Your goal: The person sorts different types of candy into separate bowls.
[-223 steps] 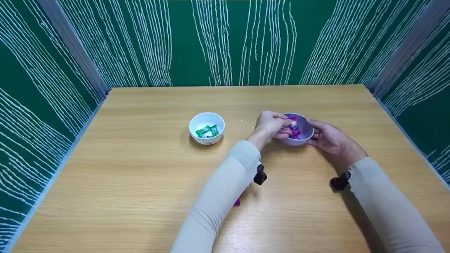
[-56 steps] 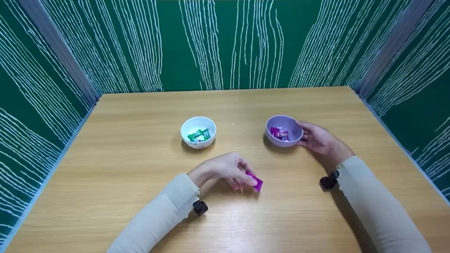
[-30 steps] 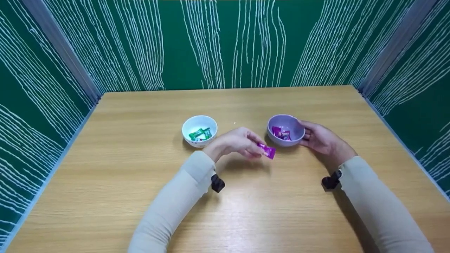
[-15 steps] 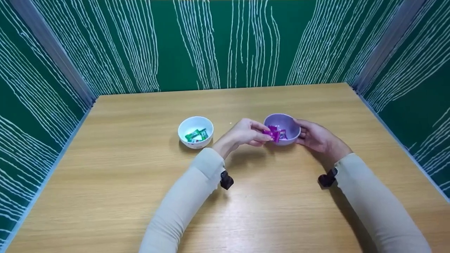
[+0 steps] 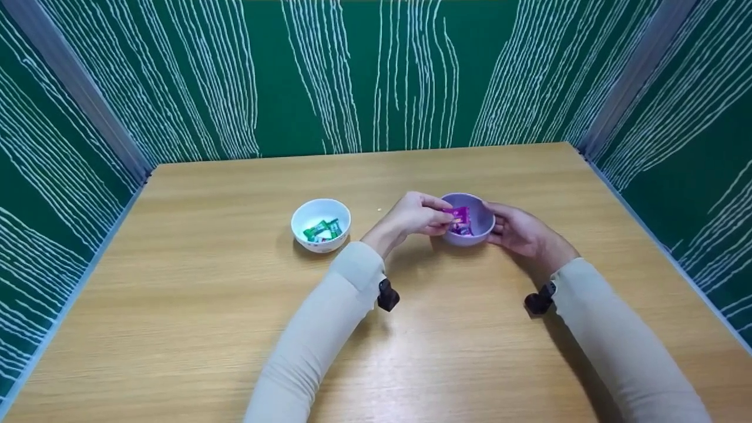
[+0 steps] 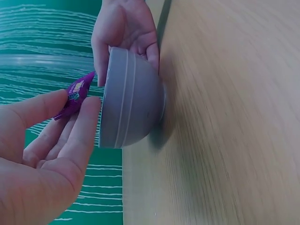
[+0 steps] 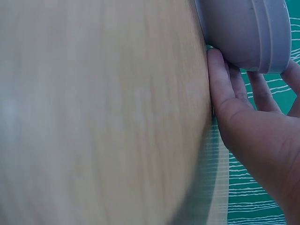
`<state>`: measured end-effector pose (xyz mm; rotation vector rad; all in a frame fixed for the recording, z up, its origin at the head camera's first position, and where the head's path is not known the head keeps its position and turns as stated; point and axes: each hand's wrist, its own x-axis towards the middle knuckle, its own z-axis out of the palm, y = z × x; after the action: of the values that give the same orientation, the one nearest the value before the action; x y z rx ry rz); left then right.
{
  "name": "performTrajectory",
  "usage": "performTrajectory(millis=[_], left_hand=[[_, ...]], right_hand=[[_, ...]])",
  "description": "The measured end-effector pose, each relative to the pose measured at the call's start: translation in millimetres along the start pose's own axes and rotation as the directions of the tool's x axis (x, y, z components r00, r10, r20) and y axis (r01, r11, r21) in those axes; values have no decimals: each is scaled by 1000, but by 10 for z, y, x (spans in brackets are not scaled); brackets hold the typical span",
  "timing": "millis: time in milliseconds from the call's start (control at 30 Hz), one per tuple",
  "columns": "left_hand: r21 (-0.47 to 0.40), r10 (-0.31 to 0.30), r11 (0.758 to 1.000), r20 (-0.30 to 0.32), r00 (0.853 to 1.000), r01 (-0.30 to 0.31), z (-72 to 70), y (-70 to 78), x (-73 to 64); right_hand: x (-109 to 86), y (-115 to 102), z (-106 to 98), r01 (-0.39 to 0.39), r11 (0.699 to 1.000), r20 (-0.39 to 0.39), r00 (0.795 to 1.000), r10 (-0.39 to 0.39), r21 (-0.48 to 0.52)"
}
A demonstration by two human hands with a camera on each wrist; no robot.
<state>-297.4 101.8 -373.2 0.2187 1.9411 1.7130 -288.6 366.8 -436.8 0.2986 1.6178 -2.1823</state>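
In the head view my left hand (image 5: 411, 215) is at the left rim of a purple bowl (image 5: 484, 218). Thumb and fingers pinch a magenta wrapped candy (image 6: 76, 94), which the left wrist view shows just beyond the bowl's rim, at its mouth. Inside the bowl lie more purple-wrapped candies (image 5: 462, 230), partly covered by the held one. My right hand (image 5: 521, 232) holds the bowl's right side, thumb up at the rim and fingers against the outer wall; the right wrist view shows those fingers (image 7: 220, 77) low along the bowl, close to the tabletop.
To the left stands a white bowl (image 5: 322, 209) holding several green-wrapped candies (image 5: 317, 228). Both bowls rest on a wooden table (image 5: 194, 282). Green panels (image 5: 305, 76) with white streaks rise behind and at both sides. A tiny pale speck lies between the bowls.
My left hand picked up a magenta candy from the table's front middle and carried it forward and right to the purple bowl. Earlier it was placing another there. The right hand kept its hold.
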Motion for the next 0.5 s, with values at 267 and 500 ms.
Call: performTrajectory(millis=[267, 500], left_hand=[[-73, -26, 997, -29, 999, 23, 61, -52, 120], [-88, -26, 996, -63, 998, 21, 103, -33, 171]], right_hand=[[23, 22, 4, 15, 1000, 24, 1000, -15, 2], [1, 0, 8, 9, 1000, 19, 1000, -9, 10]])
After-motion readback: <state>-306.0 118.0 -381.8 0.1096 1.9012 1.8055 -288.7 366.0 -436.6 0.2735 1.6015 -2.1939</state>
